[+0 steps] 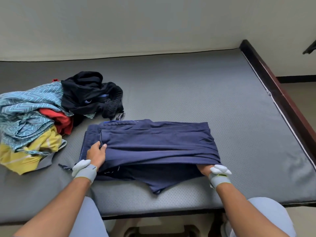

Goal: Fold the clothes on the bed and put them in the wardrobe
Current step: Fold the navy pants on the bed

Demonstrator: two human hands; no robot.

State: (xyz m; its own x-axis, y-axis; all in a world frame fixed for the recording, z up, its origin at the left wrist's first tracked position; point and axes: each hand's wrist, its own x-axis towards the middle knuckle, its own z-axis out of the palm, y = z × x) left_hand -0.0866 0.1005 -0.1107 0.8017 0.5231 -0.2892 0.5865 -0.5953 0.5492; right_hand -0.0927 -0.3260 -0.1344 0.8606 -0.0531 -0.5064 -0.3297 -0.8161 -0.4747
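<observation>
Head view, looking down on the bed point(188, 93), grey mattress, and right in the middle near the front edge lie the navy trousers point(153, 146), partly folded, one layer doubled over another. The left hand point(96, 153) is on the left end of them, fingers curled over the edge of the upper fold, thumb on top, pinching that cloth. The right hand point(203, 169) is tucked under the right end of the top layer; only the heel of it and the wrist show, so whether those fingers grip or lie flat cannot be told. Both wrists wear grey bands with white pieces on them. To the left, well apart from the hands, sits the unfolded pile point(34, 120): a teal zigzag garment, something red, something yellow, and a black garment point(90, 94) at its far side.
</observation>
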